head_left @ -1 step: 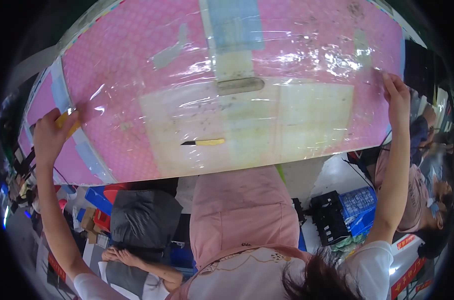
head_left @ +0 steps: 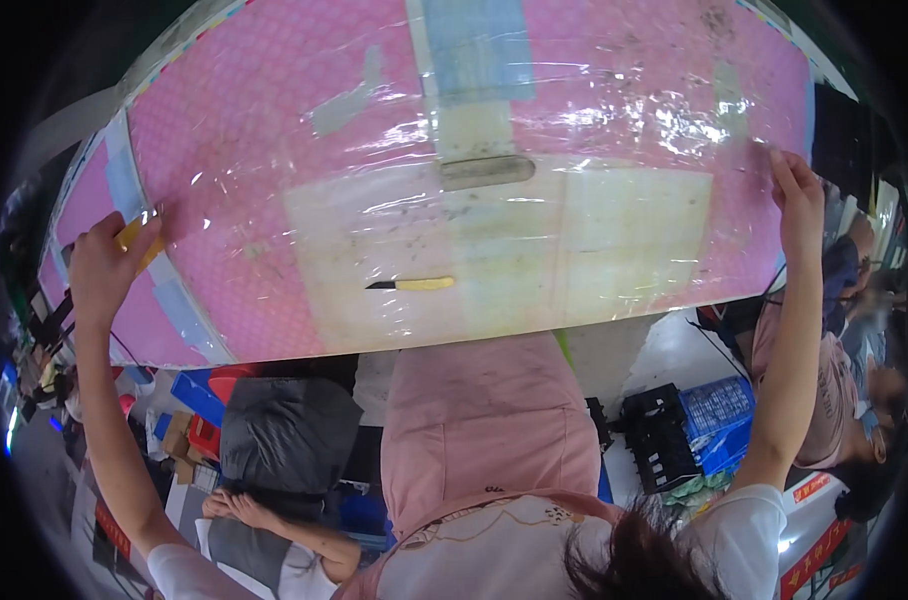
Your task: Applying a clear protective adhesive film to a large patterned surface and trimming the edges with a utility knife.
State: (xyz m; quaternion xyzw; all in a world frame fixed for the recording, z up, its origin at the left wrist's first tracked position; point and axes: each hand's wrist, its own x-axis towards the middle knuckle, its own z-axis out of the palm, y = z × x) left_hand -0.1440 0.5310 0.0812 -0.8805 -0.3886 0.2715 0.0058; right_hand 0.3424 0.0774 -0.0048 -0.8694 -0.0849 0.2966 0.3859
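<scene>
A wide pink table top covered with clear wrinkled plastic film (head_left: 274, 200) fills the upper part of the view, and both arms are stretched out to its two ends. The left hand (head_left: 104, 268) is closed around a small yellow object (head_left: 132, 238) at the left edge of the table, beside a strip of light blue tape (head_left: 124, 180). The right hand (head_left: 796, 195) lies with straight fingers on the right edge of the film and holds nothing. A small knife with a yellow handle (head_left: 411, 285) rests near the middle, well apart from both hands. Below the table edge hangs a pink apron (head_left: 484, 420).
</scene>
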